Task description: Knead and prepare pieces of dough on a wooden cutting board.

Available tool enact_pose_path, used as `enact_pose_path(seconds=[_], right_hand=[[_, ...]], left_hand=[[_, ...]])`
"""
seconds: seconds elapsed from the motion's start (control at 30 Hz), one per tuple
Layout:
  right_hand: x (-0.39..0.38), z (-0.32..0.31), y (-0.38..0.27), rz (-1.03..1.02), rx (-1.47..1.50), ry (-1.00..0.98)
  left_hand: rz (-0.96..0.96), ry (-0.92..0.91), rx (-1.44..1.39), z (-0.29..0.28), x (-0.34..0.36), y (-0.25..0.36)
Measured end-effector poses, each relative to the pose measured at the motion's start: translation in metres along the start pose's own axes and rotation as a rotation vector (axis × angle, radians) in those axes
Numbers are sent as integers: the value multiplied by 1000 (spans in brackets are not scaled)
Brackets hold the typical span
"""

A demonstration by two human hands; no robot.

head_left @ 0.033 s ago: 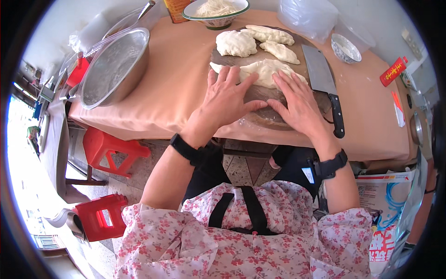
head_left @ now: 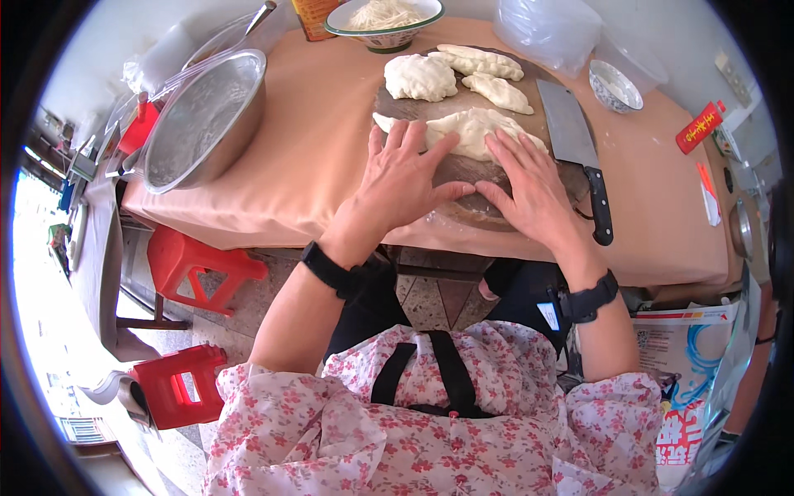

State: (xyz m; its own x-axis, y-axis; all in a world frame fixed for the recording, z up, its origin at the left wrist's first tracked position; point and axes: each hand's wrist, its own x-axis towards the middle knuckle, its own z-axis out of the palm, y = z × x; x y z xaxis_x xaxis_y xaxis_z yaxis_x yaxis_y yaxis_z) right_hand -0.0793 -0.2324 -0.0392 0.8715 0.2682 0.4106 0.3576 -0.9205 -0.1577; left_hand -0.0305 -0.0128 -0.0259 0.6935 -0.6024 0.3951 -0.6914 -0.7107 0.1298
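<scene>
A long piece of dough (head_left: 470,132) lies across the near part of a round wooden cutting board (head_left: 463,175). My left hand (head_left: 407,169) rests on its left portion, fingers stretched and thumb pointing inward. On the right portion lies my right hand (head_left: 529,178), also spread, its thumb tip close to the left one. My fingers hide parts of the dough's near edge. Behind it on the board sit a rounded dough lump (head_left: 420,78) and two smaller elongated dough pieces, one farther (head_left: 480,62) and one nearer (head_left: 499,93).
A cleaver (head_left: 571,124) lies along the board's right side, black handle toward me. At left stands a large metal basin (head_left: 207,120). A bowl of pale shreds (head_left: 387,18) is at the back; a small patterned bowl (head_left: 615,86) and red can (head_left: 700,128) are at right.
</scene>
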Motion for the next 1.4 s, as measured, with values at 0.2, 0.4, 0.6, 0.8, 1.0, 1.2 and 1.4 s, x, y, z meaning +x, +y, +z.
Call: enact_pose_path(seconds=[0.2, 0.4, 0.6, 0.8, 1.0, 1.2, 1.4], right_hand=[[-28, -12, -20, -17, 7, 14], [-53, -8, -37, -15, -46, 103], [-52, -6, -29, -95, 21, 232], [-53, -18, -33, -123, 237, 275], [-29, -58, -40, 147, 661, 145], [-15, -37, -18, 91, 190, 188], [-31, -19, -30, -44, 6, 47]], left_hand=[[36, 50, -32, -9, -31, 14], [77, 145, -56, -2, -46, 8], [132, 196, -65, -4, -41, -6], [180, 131, -135, -28, -43, -9], [140, 114, -125, -62, -20, -11], [43, 87, -156, -31, -12, -14], [106, -14, -58, -10, -19, 2]])
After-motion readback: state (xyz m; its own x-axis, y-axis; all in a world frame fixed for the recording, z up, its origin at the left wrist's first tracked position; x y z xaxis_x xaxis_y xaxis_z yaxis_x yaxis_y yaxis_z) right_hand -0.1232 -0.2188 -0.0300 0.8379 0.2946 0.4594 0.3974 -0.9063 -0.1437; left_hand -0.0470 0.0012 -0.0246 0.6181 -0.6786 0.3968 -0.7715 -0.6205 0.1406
